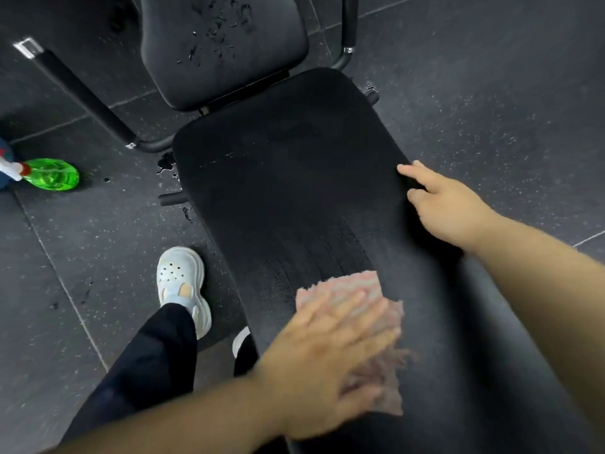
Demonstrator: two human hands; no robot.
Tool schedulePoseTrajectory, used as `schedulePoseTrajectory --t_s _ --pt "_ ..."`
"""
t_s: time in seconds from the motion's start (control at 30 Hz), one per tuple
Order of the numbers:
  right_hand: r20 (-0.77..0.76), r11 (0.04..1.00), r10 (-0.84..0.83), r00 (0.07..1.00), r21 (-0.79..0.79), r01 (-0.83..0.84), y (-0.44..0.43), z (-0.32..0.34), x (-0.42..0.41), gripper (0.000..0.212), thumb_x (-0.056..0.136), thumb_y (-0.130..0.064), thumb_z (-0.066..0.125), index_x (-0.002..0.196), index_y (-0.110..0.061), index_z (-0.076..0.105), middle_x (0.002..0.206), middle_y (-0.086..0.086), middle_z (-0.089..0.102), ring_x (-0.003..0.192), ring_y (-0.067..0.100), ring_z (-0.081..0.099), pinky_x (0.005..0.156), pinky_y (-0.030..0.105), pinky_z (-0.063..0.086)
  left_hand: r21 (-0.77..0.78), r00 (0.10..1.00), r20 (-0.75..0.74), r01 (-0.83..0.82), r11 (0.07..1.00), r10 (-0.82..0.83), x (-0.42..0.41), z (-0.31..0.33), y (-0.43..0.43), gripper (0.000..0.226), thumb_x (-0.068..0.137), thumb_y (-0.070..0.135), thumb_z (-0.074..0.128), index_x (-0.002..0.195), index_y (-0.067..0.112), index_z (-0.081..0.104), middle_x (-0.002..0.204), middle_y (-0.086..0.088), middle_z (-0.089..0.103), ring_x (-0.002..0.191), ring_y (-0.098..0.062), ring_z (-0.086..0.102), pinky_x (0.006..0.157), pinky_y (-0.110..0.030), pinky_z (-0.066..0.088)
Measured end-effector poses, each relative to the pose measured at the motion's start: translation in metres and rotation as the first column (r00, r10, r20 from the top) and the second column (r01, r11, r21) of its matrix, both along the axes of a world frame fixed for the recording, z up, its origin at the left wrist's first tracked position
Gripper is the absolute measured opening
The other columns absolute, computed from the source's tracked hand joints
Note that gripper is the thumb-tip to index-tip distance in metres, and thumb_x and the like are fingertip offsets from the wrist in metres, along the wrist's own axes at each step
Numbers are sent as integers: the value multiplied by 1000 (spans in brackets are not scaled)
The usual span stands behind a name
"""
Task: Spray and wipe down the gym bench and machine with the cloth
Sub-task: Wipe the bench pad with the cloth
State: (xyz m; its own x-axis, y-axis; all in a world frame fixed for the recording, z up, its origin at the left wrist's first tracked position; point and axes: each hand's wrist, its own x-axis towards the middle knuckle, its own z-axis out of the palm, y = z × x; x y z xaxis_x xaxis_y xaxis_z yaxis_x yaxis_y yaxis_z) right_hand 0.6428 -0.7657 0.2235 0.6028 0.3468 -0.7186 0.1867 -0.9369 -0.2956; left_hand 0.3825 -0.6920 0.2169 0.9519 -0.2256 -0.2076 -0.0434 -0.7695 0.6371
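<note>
Left hand (330,352) flat on the pink cloth (347,286), fingers straight and spread, pressing it onto the padded counter (288,178), lower centre of frame. Motion blur there. Right hand (448,208) touches the counter's right edge, fingers loose, holding nothing. Green spray bottle (52,174) lies on the floor (491,93), left edge.

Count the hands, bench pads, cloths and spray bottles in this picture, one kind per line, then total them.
Hands: 2, left hand flat on the cloth, right hand at the long pad edge
Bench pads: 2, long pad and small pad
Cloths: 1, pink
Spray bottles: 1, green spray bottle
Total: 6
</note>
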Motion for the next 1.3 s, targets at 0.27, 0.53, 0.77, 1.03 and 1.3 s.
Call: schedulePoseTrajectory --t_s 0.27,0.53,0.77,1.03,1.3 --pt "-184 993 -116 976 4 119 -99 49 -9 41 105 -28 41 145 -41 43 145 -20 45 133 -2 39 98 5 21 308 798 -282 -450 838 532 123 -62 66 65 95 49 12 155 24 13 155 -1 24 146 -20 12 115 -57 15" --pt "-325 904 -377 867 74 421 -131 64 -18 32 104 -23 42 103 -37 71 106 -22 70 94 -9 63 73 4 48 41 983 47 176 984 -177 56 14 -36 66 97 61 23 155 31 16 161 2 23 149 -20 20 116 -50 15" --pt "-355 821 -483 800 134 556 -139 56 -22 37 100 -6 41 101 -25 74 90 -5 76 70 3 70 58 16 54 349 816 -193 -462 815 545 171 -34 -4 55 96 51 27 144 23 34 135 -4 44 131 -26 35 102 -59 34" --pt "-237 773 -571 786 170 612 -139 46 -26 34 91 -3 44 80 -19 72 89 2 75 89 23 68 83 35 54 -21 999 -11 52 998 -52 66 6 -29 62 96 65 10 152 43 -4 163 16 1 151 -8 -3 120 -53 7" --pt "174 994 -71 982 -67 84 -108 35 -34 35 106 -36 24 101 -15 51 93 -1 53 90 27 48 74 35 33 306 744 -224 -559 770 629 162 -48 -3 63 97 51 20 154 26 18 155 1 28 145 -22 18 116 -52 16"
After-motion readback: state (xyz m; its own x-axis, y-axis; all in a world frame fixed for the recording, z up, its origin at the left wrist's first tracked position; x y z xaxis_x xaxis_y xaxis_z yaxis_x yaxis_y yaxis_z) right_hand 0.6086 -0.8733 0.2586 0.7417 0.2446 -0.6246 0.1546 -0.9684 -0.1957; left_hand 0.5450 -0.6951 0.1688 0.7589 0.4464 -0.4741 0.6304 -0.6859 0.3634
